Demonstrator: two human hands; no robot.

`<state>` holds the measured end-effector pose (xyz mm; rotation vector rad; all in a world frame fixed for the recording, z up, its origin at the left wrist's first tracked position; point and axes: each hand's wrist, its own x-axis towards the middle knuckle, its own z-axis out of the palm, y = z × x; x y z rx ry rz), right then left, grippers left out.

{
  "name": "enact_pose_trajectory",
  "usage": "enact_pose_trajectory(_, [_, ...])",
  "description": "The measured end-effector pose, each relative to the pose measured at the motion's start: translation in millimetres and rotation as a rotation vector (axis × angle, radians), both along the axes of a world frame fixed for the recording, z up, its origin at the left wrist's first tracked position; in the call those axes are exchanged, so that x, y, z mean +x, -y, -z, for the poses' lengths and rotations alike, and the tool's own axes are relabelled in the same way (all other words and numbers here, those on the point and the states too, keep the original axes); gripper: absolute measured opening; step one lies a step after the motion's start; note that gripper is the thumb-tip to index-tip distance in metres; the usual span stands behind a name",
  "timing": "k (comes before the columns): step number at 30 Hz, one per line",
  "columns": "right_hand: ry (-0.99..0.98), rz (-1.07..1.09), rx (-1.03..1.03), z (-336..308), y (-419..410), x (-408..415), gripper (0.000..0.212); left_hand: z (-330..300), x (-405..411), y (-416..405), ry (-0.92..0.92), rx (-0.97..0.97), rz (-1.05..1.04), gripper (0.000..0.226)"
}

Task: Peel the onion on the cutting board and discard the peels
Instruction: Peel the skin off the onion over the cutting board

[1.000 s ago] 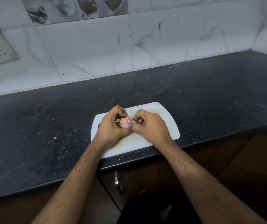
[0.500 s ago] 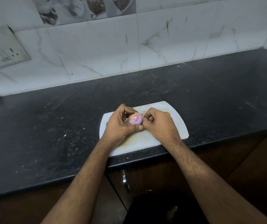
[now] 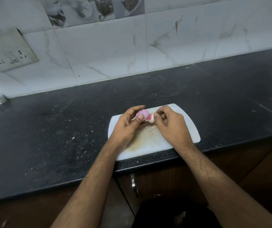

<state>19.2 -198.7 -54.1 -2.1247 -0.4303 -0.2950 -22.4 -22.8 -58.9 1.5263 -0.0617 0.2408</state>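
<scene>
Mid-peel: your left hand grips the small purple onion over the white plastic cutting board.
At its 3 o'clock, your right hand pinches a half-torn pink peel; discarding remains.

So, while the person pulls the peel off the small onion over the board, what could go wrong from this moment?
1. The left hand grips the small onion with fingertips only; a hard pull might make it slip out and roll.
2. The peel pinched by the right hand looks thin, so it may tear and leave skin on the onion.
3. The cutting board lies close to the counter edge; dropped peels could fall to the floor.
</scene>
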Motion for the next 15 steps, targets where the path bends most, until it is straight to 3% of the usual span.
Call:
enact_pose_trajectory(4, [0.041,-0.059,-0.020,0.2,0.4,-0.4,0.048,3.1,2.8,-2.4,-0.008,0.067,0.040,0.038])
enact_pose_trajectory(8, [0.080,-0.092,-0.121,1.1,-0.2,-2.2,0.037,0.6,1.8,2.6,-0.037,0.022,0.035,0.044])
enact_pose_trajectory(15, [0.019,-0.176,-0.061,3.3,0.5,0.6,0.023,-0.7,1.3,4.2,-0.049,-0.012,0.053,0.047])
